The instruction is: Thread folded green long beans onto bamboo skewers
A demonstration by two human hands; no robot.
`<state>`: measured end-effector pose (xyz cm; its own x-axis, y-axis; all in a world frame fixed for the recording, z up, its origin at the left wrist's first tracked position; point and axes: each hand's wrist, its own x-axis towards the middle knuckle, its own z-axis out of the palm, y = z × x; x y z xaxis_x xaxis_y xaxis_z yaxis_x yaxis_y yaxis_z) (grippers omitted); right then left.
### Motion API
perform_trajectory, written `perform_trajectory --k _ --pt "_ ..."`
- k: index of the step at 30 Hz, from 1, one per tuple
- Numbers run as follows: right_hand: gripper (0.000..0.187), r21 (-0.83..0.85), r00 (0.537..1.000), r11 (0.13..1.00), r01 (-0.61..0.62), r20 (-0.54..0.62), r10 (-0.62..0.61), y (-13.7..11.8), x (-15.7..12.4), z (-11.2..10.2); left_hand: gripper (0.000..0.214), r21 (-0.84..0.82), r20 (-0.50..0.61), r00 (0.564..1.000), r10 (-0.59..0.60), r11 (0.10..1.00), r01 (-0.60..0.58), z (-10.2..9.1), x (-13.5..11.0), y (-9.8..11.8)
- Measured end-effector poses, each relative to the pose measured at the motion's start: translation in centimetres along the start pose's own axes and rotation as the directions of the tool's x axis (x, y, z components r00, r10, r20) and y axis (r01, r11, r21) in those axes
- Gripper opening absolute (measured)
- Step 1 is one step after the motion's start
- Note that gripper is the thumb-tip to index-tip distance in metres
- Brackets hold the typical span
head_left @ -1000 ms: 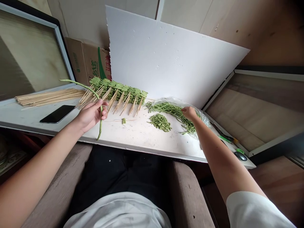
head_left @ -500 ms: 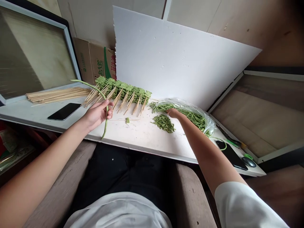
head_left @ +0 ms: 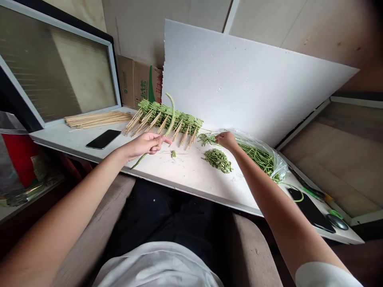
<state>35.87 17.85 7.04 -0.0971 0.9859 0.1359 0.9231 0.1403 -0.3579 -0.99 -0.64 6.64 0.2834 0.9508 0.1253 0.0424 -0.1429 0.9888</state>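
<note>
The left grip is half-curled, perhaps around a long bean; the right grip pinches beans beside a plastic bag on the tabletop.

Cardboard carton, standing beyond the far edge of the table: dark green Chinese characters on its front face read 北大荒, a brand name. Further print in a small column at the left of that face is too small to read. Characters on a red panel at the carton's right end are too blurred to read.
</note>
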Motion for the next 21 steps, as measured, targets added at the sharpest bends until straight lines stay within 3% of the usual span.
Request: perform_trajectory --k 2,3,4,6,10,13,15,18,21 --pt "0.043 0.117 0.996 0.989 0.091 -0.012 -0.090 -2.2 -2.4 -1.0 0.042 0.122 0.064 0.998 0.006 0.992 -0.014 0.1 0.2 0.6" --pt "0.052 0.291 0.985 0.942 0.167 -0.003 -0.174 -3.4 -3.8 -1.5 0.043 0.192 0.088 0.996 0.008 0.981 -0.025 0.3 0.5 1.0" --pt "0.066 0.458 0.972 0.867 0.197 0.026 -0.235 -4.6 -5.3 -1.9 0.044 0.266 0.101 0.995 0.010 0.963 -0.037 0.5 0.7 1.4" --pt "0.081 0.688 0.945 0.712 0.140 0.121 -0.303 -6.7 -8.0 -2.3 0.044 0.416 0.111 0.993 0.028 0.907 -0.072 1.1 1.2 2.4" --pt "0.056 0.825 0.948 0.555 0.109 0.082 -0.308 -9.5 -11.5 -2.3 0.043 0.619 0.129 0.989 0.076 0.772 -0.140 1.9 1.7 4.2" --pt "0.050 0.885 0.960 0.446 0.136 -0.007 -0.278 -10.0 -12.6 -2.1 0.045 0.658 0.121 0.988 0.096 0.738 -0.152 1.5 1.7 3.8" --pt "0.049 0.887 0.968 0.429 0.174 -0.075 -0.238 -9.9 -13.3 -1.8 0.045 0.644 0.118 0.989 0.084 0.752 -0.140 0.9 1.8 2.6" --pt "0.046 0.821 0.965 0.520 0.237 -0.137 -0.222 -9.4 -14.6 -1.3 0.044 0.632 0.132 0.990 0.054 0.765 -0.126 -0.3 2.1 0.3" --pt "0.043 0.775 0.964 0.585 0.236 -0.111 -0.242 -9.1 -15.8 -1.0 0.044 0.641 0.155 0.988 0.020 0.759 -0.116 -1.0 2.1 -0.9"
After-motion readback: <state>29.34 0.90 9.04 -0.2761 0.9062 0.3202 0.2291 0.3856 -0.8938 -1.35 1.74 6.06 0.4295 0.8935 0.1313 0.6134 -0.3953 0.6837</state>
